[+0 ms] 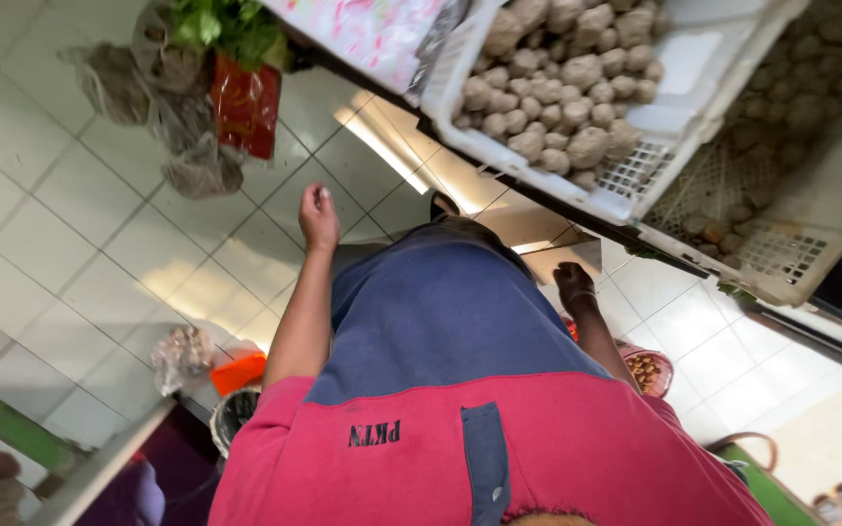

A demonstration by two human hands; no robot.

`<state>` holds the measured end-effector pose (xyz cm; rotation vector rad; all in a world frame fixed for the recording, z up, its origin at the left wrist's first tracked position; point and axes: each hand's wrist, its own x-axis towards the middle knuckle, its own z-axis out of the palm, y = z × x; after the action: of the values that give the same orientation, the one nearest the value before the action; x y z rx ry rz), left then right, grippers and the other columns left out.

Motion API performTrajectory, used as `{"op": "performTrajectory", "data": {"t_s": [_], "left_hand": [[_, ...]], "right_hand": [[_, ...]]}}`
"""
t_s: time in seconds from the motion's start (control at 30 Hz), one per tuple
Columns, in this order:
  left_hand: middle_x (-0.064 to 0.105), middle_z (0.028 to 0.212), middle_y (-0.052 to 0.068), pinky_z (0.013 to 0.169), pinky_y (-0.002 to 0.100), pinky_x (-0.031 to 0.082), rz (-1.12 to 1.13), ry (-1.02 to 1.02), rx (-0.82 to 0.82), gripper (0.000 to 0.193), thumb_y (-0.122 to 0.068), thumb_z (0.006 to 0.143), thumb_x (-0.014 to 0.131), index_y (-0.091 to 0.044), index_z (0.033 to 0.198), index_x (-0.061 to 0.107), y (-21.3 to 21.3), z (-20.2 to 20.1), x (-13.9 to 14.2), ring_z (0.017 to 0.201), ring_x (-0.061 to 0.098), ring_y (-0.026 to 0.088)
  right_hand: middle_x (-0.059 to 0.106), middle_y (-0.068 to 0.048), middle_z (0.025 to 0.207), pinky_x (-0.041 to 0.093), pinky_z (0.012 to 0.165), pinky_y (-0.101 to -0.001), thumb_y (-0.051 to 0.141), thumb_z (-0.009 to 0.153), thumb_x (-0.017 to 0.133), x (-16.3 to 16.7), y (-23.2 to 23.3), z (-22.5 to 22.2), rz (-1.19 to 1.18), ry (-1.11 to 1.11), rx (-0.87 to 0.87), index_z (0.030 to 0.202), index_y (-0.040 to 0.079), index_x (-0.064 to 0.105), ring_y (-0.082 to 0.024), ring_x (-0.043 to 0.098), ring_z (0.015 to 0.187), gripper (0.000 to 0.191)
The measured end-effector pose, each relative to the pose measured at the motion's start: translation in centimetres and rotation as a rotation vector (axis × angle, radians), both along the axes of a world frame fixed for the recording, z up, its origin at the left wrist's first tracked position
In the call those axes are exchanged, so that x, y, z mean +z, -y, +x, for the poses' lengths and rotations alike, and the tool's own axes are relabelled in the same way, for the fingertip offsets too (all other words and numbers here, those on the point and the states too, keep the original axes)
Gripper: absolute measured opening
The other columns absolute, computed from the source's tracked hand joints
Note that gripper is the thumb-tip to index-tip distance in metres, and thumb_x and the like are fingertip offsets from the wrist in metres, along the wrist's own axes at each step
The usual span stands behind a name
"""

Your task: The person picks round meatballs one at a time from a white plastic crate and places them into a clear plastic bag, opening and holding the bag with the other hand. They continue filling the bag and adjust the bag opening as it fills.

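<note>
We look straight down our own front, over a red and navy shirt (460, 390), at a white tiled floor (80, 224).

Our left hand (319, 216) hangs out past the shirt's edge with its fingers curled loosely together; it holds nothing and touches nothing. Bare tile lies all around it. Well beyond its fingertips, a cluster of grey plastic bags (172, 117) sits with leafy greens (226, 24) and a red packet (244, 105).

Our right hand (573, 285) hangs low beside the shirt; we cannot tell whether its fingers are spread or closed, and it grips nothing we can see. Just beyond it runs the lower edge of a white plastic crate (655, 185) heaped with potatoes (557, 78). A second, slatted crate (782, 248) lies further out on that side. Behind the wrist, near the forearm, a pink bowl (650, 370) holds small brown pieces.

Behind the left elbow, an orange object (238, 373) and a clear bag (182, 356) rest near a counter edge.
</note>
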<state>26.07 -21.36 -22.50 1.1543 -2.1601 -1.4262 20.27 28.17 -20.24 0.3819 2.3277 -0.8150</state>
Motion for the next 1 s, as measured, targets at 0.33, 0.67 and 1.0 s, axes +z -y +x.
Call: {"op": "performTrajectory", "data": {"t_s": [0.33, 0.67, 1.0], "left_hand": [[0.059, 0.144, 0.010, 0.121, 0.035, 0.048, -0.008, -0.653, -0.530, 0.039, -0.034, 0.116, 0.046, -0.004, 0.140, 0.055, -5.8, -19.3, 18.7, 0.138, 0.057, 0.022], [0.072, 0.107, 0.006, 0.080, 0.032, 0.054, -0.116, -0.374, -0.331, 0.020, -0.019, 0.100, 0.063, -0.004, 0.109, 0.072, -0.8, -20.6, 11.7, 0.096, 0.067, 0.019], [0.060, 0.134, 0.014, 0.097, 0.052, 0.031, -0.807, -0.198, -0.872, 0.037, -0.031, 0.093, 0.075, -0.016, 0.127, 0.069, 6.1, -21.5, 10.3, 0.124, 0.051, 0.032]], "right_hand": [[0.067, -0.009, 0.106, 0.055, 0.071, -0.0392, 0.024, 0.100, 0.062, 1.1, -3.7, 4.5, -0.254, 0.164, -1.058, 0.121, 0.011, 0.065, -0.021, 0.065, 0.091, 0.025], [0.066, -0.009, 0.107, 0.055, 0.070, -0.0355, 0.018, 0.103, 0.063, 1.6, 3.2, 1.4, -0.236, 0.130, -1.188, 0.121, 0.009, 0.065, -0.019, 0.064, 0.089, 0.020], [0.065, -0.009, 0.108, 0.055, 0.068, -0.0319, 0.012, 0.106, 0.063, 3.2, 7.3, 7.9, -0.123, -0.164, -1.357, 0.120, 0.007, 0.065, -0.017, 0.063, 0.088, 0.015]]}}
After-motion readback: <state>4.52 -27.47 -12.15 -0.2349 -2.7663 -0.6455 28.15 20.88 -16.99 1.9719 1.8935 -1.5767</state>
